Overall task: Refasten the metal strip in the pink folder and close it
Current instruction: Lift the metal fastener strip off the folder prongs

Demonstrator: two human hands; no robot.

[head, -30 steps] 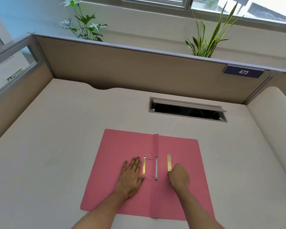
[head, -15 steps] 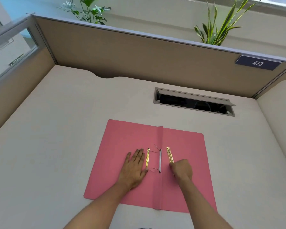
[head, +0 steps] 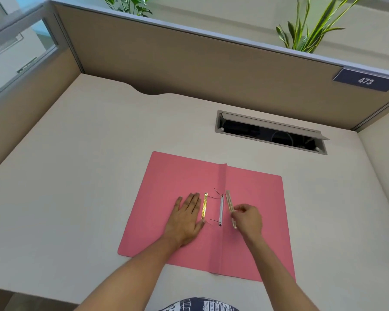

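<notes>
The pink folder [head: 177, 176] lies open and flat on the worktop [head: 76, 153], spread under both hands. The left hand [head: 186, 217] is pressed palm down, fingers spread, on the left leaf and grasps nothing; a gold strip [head: 204, 206] lies just beside its fingertips. The right hand [head: 247, 218] is pinched around a second, pale metal strip [head: 229, 202], which is held tilted just beside the spine. Between the two hands a white bar [head: 221, 209] sits on the spine, with thin prongs [head: 217, 192] sticking out at both of its ends.

The step in hand is judged to be the refastening: the held strip is being brought to the prongs. Next, its holes must be lined up over both prongs, the strip pressed down and the prongs folded flat. Only then can a leaf be folded over to close the folder.
</notes>
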